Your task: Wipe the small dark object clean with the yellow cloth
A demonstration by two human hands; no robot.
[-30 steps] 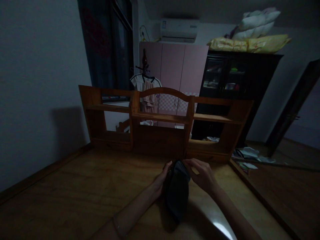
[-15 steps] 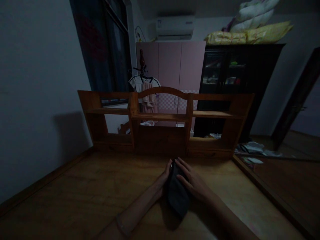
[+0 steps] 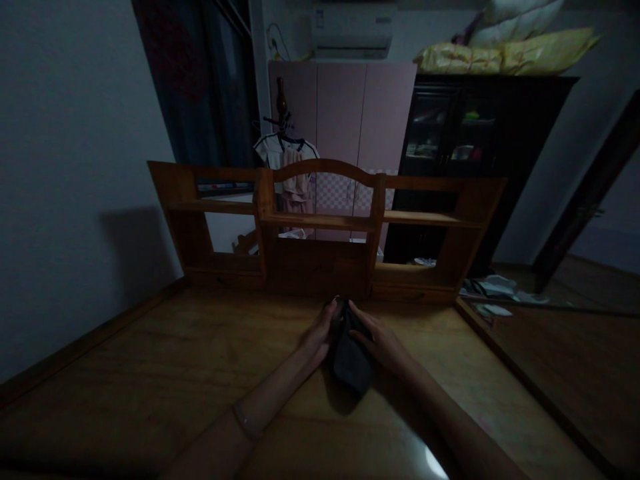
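Partner: What are the hands doing on your feed?

Me: I see the left hand [image 3: 318, 335] curled around the left side of a dark grey item [image 3: 352, 365], thumb near its upper end. So that one is holding.

Partner: And the right?

Me: The right hand [image 3: 384, 341] lies against the item's other side, fingertips by the top and thumb on the near face. From here I cannot tell whether it grips or just rests there.

Partner: Where's the item, exactly?

Me: Between the two hands, over the wooden tabletop [image 3: 150, 377], its lower end pointing towards me. I cannot make out whether it touches the wood; a shadow falls just beside it. There's a thin bracelet [image 3: 245, 421] on the left arm.

Partner: Further out?

Me: At the tabletop's far edge stands a wooden shelf unit [image 3: 320, 220] with an arched middle. Through and above it I get hanging clothes [image 3: 296, 175], a pink wardrobe [image 3: 340, 113] below an air conditioner [image 3: 353, 30], and, to the right, a black cabinet [image 3: 520, 120] with yellow packages [image 3: 460, 60] on top. The whole room is dim.
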